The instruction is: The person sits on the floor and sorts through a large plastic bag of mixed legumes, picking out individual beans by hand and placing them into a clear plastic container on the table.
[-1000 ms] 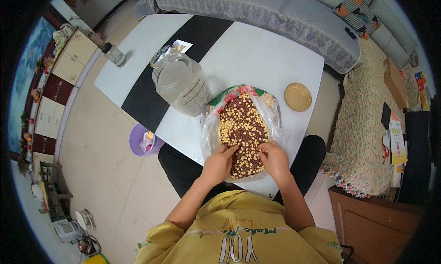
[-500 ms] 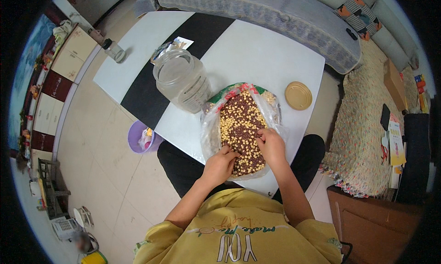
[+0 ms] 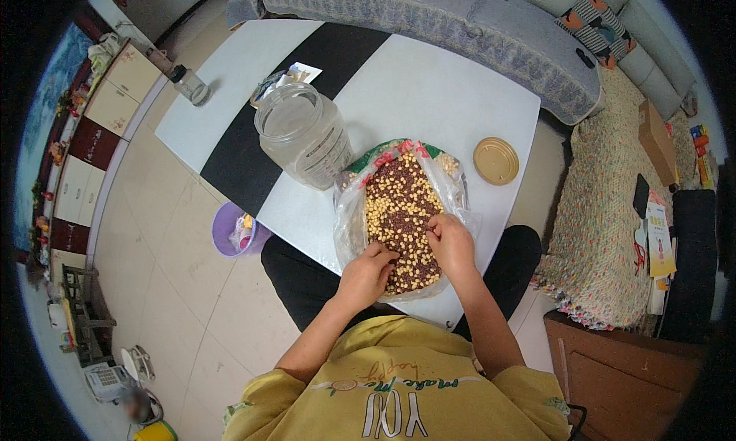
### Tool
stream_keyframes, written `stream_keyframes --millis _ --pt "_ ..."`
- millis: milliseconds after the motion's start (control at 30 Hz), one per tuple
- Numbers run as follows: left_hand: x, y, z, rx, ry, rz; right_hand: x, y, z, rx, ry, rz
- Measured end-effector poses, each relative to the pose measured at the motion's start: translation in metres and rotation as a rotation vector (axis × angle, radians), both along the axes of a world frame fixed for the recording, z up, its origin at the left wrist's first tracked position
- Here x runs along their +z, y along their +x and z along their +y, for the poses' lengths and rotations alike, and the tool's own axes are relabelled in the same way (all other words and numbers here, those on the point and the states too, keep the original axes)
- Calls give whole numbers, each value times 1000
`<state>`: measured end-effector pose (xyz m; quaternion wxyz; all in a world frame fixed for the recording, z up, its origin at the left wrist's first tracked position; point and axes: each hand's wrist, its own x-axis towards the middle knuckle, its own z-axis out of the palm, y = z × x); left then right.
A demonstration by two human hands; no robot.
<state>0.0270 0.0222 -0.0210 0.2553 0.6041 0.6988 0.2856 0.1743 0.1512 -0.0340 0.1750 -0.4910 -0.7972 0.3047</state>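
Crinkly plastic bag (image 3: pixel 350 230) at near edge of table (image 3: pixel 441 80), gap rightward to lid (image 3: pixel 496 162). Our left hand (image 3: pixel 366 276), right hand (image 3: pixel 455 247) over mixed beans (image 3: pixel 404 192): fingertips together; pinching, cannot tell.

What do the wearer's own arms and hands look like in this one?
Short mustard-yellow sleeves, with patterned greenish bits at their outer edges, leave the forearms uncovered. The left hand and right hand show no gloves or watch.

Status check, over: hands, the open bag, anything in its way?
Left hand and right hand at the mixed yellow and dark-red grains, grip unclear. Plastic bag open on the table. Clear jar beside the bag, off the grains.
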Motion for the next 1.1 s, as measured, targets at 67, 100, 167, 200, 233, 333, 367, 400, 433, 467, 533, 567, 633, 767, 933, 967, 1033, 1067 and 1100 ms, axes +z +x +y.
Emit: stream_keyframes --millis 67,100,167,200,233,333,367,400,433,467,533,567,633,767,933,967,1033,1067,1100 --pt "-1 0 0 1 8 -1 -2 1 -1 3 19 5" --pt "-2 0 0 -2 18 0 -5 1 0 5 26 14" --pt "-1 0 2 0 39 -6 -9 1 1 10 40 33" --pt "1 1 4 3 50 -14 -8 1 0 7 34 39" --pt "2 2 6 8 61 -21 -7 1 0 7 29 46" --pt "-6 4 18 2 124 -10 -9 1 1 8 33 59" --pt "-4 7 23 11 109 -23 -9 1 1 9 37 61" --pt "-1 10 30 19 94 -35 -8 2 0 9 27 90" --pt "2 12 36 30 81 -48 -5 2 0 11 17 118" --pt "3 14 41 50 129 -63 -1 3 -1 14 8 146" --pt "2 17 49 85 225 -94 7 5 -4 23 -81 262" --pt "2 18 51 81 243 -137 9 7 -5 27 -125 319" --pt "3 18 53 73 277 -223 2 11 -6 20 -291 454" --pt "13 21 49 83 307 -372 9 16 -9 24 -489 612" --pt "12 20 45 150 304 -460 18 16 -13 51 -608 707" --pt "11 20 44 161 316 -459 18 16 -14 59 -628 730" --pt "12 20 43 181 321 -483 24 14 -17 50 -640 749" --pt "13 20 43 191 323 -495 27 13 -19 45 -645 758" --pt "13 21 43 199 336 -486 29 13 -19 36 -647 745"
